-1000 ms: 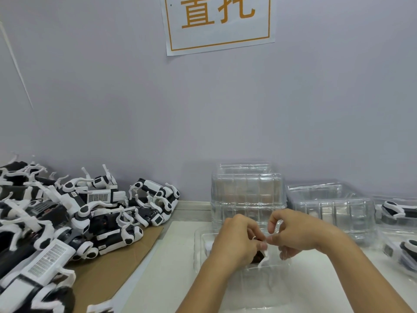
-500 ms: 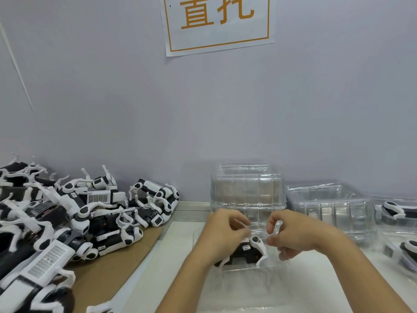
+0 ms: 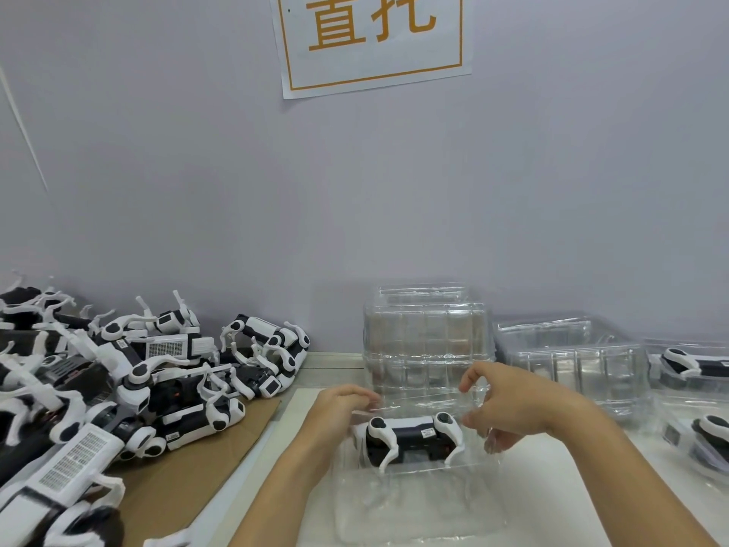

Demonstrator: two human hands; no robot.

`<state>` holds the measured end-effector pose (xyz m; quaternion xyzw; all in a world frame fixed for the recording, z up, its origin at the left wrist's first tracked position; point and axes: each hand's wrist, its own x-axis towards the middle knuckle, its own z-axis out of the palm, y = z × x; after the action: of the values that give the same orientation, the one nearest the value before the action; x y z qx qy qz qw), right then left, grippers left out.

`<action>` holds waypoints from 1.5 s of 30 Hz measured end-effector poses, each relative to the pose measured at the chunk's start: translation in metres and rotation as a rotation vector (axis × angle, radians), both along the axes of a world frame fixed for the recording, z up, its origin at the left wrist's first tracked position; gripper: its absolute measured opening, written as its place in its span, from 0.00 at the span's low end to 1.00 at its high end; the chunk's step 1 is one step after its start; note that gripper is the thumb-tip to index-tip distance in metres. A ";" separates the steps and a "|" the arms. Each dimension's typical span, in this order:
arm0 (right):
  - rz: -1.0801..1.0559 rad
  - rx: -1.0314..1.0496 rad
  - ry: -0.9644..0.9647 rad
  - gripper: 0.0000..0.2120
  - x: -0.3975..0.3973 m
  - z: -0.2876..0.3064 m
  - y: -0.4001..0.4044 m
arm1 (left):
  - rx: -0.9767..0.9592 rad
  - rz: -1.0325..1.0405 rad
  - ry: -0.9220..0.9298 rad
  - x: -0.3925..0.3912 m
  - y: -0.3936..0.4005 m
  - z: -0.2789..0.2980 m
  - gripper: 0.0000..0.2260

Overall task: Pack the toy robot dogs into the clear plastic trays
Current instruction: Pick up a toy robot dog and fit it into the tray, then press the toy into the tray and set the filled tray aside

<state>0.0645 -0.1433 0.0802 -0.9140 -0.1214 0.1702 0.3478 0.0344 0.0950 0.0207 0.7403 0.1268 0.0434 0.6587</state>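
Observation:
A black-and-white toy robot dog (image 3: 414, 438) lies on its side in a clear plastic tray (image 3: 418, 507) in front of me. My left hand (image 3: 339, 408) pinches the tray's far left rim with curled fingers. My right hand (image 3: 513, 404) is at the tray's right rim, thumb and forefinger spread apart and the lower fingers curled against the clear plastic. Neither hand touches the dog. A heap of several more robot dogs (image 3: 118, 388) lies on brown cardboard (image 3: 189, 483) to the left.
A tall stack of empty clear trays (image 3: 426, 337) stands just behind my hands. Another clear tray stack (image 3: 568, 357) sits to its right. At the far right are trays with packed dogs (image 3: 694, 365). The wall with a paper sign (image 3: 374, 37) is close behind.
Both hands were bunched together over the dog a second ago. They have moved apart to the tray's sides, and the dog now lies uncovered in the tray.

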 end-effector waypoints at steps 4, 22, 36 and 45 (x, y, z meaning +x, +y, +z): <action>0.002 -0.027 0.000 0.19 0.000 0.000 0.000 | -0.008 0.011 -0.009 0.001 0.001 -0.001 0.11; -0.107 -0.355 -0.005 0.20 -0.010 0.030 -0.030 | 0.095 0.054 0.002 -0.001 -0.004 -0.001 0.08; 0.204 -0.158 -0.380 0.13 -0.029 0.022 0.051 | -0.143 -0.385 0.116 -0.010 -0.008 0.006 0.26; 0.209 -0.097 -0.367 0.18 -0.039 0.007 0.074 | -0.113 -0.115 0.012 -0.001 -0.003 0.001 0.18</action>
<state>0.0257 -0.0689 0.0868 -0.9277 -0.2686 0.0416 0.2558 0.0335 0.0915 0.0216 0.7083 0.0902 -0.0061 0.7001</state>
